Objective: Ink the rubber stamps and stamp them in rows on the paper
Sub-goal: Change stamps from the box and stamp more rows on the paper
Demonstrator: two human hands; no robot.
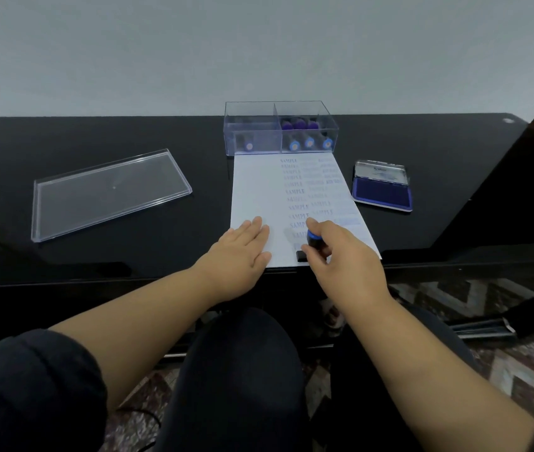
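Stamp (pixel 312 245) in your right hand (pixel 344 256) stands on the near edge of the paper (pixel 252 197), its black foot touching the sheet. Your right grip is closed around the stamp's dark body, just under its blue ring. Your left hand (pixel 239 252) lies flat with fingers spread on the paper's near left part, holding nothing. Columns of blue "SAMPLE" marks run down the right side of the paper. At the far end of the paper sits a clear box (pixel 280 127) with more stamps in its two parts. The open blue ink pad (pixel 382 192) rests on the black tabletop (pixel 96 135), just right of the paper. A clear lid (pixel 109 194) lies well apart on the left.
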